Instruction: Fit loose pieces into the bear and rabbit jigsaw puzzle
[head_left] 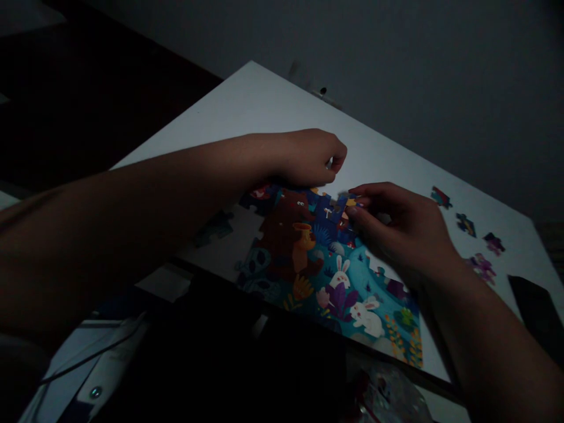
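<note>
A partly assembled jigsaw puzzle (304, 252) with a brown bear, white rabbits and plants lies on the white table. At its upper right edge, my right hand (403, 223) pinches a blue puzzle piece (349, 202) between thumb and fingers. That piece is tilted over the blue area, and I cannot tell whether it sits in its slot. My left hand (312, 155) rests just beyond the puzzle's top edge, curled into a loose fist, nothing visible in it. My left forearm covers part of the puzzle's left side.
Several loose pieces lie to the right, among them a teal and red piece (441, 198) and a purple piece (494, 244). A dark flat object (535, 311) lies by the right edge. Dark loose pieces (214, 229) are at left. A clear plastic bag (392, 393) is below the table edge.
</note>
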Motion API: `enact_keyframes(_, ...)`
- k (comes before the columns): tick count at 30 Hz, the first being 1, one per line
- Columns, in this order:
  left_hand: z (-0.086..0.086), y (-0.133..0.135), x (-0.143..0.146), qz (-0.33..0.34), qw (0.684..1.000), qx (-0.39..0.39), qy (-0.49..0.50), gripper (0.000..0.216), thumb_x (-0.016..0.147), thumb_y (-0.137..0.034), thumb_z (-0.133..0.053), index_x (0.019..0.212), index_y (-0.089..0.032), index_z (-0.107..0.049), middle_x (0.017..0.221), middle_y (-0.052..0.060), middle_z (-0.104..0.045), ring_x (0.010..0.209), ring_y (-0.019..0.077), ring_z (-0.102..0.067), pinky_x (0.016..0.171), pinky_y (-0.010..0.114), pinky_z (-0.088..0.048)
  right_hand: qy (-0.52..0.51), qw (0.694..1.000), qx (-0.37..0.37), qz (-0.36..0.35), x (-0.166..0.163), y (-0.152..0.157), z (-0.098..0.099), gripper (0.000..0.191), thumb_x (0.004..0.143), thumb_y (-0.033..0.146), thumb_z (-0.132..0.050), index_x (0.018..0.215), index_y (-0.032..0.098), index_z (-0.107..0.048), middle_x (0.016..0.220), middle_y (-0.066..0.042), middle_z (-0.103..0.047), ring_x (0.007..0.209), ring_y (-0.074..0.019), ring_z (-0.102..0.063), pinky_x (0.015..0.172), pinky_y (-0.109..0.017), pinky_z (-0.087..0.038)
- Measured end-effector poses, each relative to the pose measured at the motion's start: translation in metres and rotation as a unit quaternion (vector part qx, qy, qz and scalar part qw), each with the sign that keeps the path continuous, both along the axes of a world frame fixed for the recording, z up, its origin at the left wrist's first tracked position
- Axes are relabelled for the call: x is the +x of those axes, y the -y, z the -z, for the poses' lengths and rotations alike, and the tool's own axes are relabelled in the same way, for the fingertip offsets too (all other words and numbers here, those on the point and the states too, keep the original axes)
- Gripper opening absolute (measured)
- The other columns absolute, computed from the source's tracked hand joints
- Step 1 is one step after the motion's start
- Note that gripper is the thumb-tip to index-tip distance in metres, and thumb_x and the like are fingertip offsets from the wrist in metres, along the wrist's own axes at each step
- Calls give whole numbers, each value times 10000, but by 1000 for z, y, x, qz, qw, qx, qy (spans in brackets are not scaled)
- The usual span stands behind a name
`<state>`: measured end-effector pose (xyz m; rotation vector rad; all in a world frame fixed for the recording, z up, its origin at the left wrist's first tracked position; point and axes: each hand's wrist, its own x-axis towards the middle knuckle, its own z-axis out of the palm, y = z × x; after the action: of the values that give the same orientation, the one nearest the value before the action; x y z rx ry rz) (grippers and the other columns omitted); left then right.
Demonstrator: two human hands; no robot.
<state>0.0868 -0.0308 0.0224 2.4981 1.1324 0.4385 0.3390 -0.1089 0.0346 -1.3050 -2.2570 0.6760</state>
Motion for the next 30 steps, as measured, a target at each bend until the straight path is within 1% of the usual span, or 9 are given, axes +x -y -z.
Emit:
enact_keyframes(3, -5, 3, 1, -10, 1000, -2, -15, 300, 869, -329, -625, 1123, -288, -778, 1120, 31, -778, 1102, 251, -697, 944, 378, -488, 14, 1000, 10, -5, -1, 1, -1, 299, 955, 416, -758, 1217, 271, -770, 1018, -66, -802, 823, -238, -746, 692, -357, -586)
enact_keyframes(6, -8, 5, 1, -15, 1000, -19, -18, 340, 844, -311, -638, 1150, -259, -779, 1086, 49, -774, 1131, 284, -684, 954, 382, -476, 32, 999, 23, -10, -2, 1, -1, 320, 974, 419, -730, 1253, 264, -758, 969, -60, -786, 770, -220, -715, 668, -348, -555)
enact_keyframes(10, -7, 4, 0, -8, 1000, -26, -2, 393, 816, -312, -651, 1181, -256, -783, 1039, 51, -765, 1164, 308, -666, 972, 384, -466, 75, 996, 41, -25, -3, 1, -2, 340, 999, 424, -691, 1293, 265, -752, 882, -47, -759, 693, -212, -666, 616, -344, -501)
enact_keyframes(12, -6, 4, 0, -11, 1000, -22, -2, 379, 821, -308, -638, 1162, -239, -790, 1025, 58, -763, 1141, 298, -676, 966, 379, -472, 91, 993, 56, -40, -5, 0, -3, 335, 1014, 426, -662, 1294, 267, -757, 911, -59, -763, 739, -233, -681, 650, -364, -512)
enact_keyframes(17, -8, 5, 1, -11, 1000, -15, -1, 372, 834, -301, -622, 1149, -210, -798, 1036, 69, -769, 1107, 271, -692, 968, 366, -479, 124, 983, 108, -79, -8, -2, -4, 325, 1026, 416, -614, 1253, 260, -785, 1057, -115, -738, 948, -309, -701, 814, -454, -550)
enact_keyframes(21, -8, 6, 0, -9, 1000, -12, 2, 389, 833, -305, -623, 1166, -209, -798, 1036, 69, -777, 1110, 265, -692, 971, 362, -477, 128, 981, 118, -83, -8, -3, -3, 317, 1021, 408, -617, 1244, 258, -784, 1122, -127, -711, 990, -315, -691, 848, -461, -548)
enact_keyframes(25, -8, 5, 0, -11, 1000, -21, -1, 376, 838, -306, -626, 1161, -212, -796, 1031, 62, -781, 1112, 262, -689, 970, 357, -473, 122, 982, 115, -87, -9, -4, -2, 324, 1029, 438, -608, 1242, 260, -776, 1123, -122, -708, 1012, -319, -682, 867, -464, -540)
enact_keyframes(30, -3, 1, 0, -15, 999, -14, 31, 315, 847, -280, -613, 1080, -198, -808, 997, 59, -777, 1047, 248, -695, 937, 363, -476, 119, 985, 105, -69, -9, -6, -6, 349, 1042, 491, -578, 1229, 275, -777, 1095, -118, -730, 1042, -337, -677, 904, -485, -531)
